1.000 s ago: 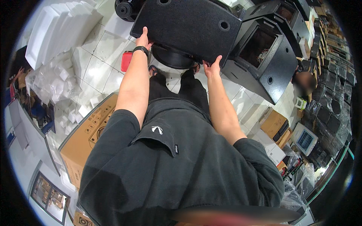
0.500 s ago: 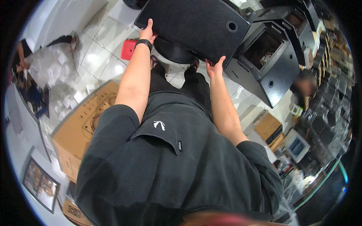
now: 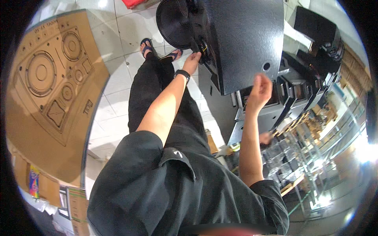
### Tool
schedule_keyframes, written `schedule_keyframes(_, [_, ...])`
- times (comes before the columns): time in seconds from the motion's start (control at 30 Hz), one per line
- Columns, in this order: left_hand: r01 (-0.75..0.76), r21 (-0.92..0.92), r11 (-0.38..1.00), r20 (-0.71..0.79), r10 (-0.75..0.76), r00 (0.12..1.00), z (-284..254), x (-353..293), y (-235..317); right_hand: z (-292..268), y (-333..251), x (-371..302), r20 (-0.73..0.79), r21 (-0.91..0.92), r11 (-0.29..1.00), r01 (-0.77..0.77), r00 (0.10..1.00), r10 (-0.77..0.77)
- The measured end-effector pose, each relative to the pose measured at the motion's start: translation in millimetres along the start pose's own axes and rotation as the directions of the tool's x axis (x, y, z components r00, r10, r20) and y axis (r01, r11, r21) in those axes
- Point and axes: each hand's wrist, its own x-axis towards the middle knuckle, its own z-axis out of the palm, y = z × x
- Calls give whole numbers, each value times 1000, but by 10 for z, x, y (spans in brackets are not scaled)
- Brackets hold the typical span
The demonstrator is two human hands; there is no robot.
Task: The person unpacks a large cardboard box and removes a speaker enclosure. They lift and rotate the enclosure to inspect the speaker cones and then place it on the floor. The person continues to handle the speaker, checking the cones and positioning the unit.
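A large black speaker cabinet [image 3: 242, 37] with a small round hole stands tilted in front of me. A round black speaker driver [image 3: 172, 24] sits by its left side, and yellow wire [image 3: 204, 48] shows in the dark gap between them. My left hand [image 3: 191, 63], wearing a black wristband, is at that gap with its fingers drawn together. Whatever they grip there is too small to make out. Off the cabinet's near right corner, my right hand [image 3: 260, 95] is raised with nothing in it, thumb apart from loosely bent fingers.
A big cardboard box [image 3: 59, 106] printed with speaker drawings stands at left. More black cabinets [image 3: 291, 88] line the right, beyond the right hand. Another person's head [image 3: 265, 138] is partly visible behind my right forearm. A red object [image 3: 133, 3] lies at the top edge.
Both hands have let go of the cabinet's edges. The left has moved to the gap by the driver, and the right hangs off the corner. My view has turned, and the cabinet appears further right.
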Motion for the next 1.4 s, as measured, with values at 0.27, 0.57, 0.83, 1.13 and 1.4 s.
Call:
schedule_keyframes(0.27, [-103, 325, 940, -272, 197, 942, 363, 8, 143, 833, 249, 731, -15, -527, 828, 191, 972, -233])
schedule_keyframes(0.57, [-226, 313, 923, -45, 252, 967, 285, 195, -101, 879, 291, 693, -66, -522, 824, 219, 953, -295])
schedule_keyframes(0.83, [-252, 353, 901, -18, 276, 961, 412, 112, -101, 898, 321, 699, -83, -521, 815, 254, 935, -345])
schedule_keyframes(1.13, [-395, 336, 855, 132, 373, 918, 359, 94, 4, 908, 335, 696, -91, -510, 822, 253, 935, -344])
schedule_keyframes(1.4, [-347, 408, 845, 309, 230, 923, 165, 224, 154, 895, 347, 707, -92, -506, 822, 260, 932, -351])
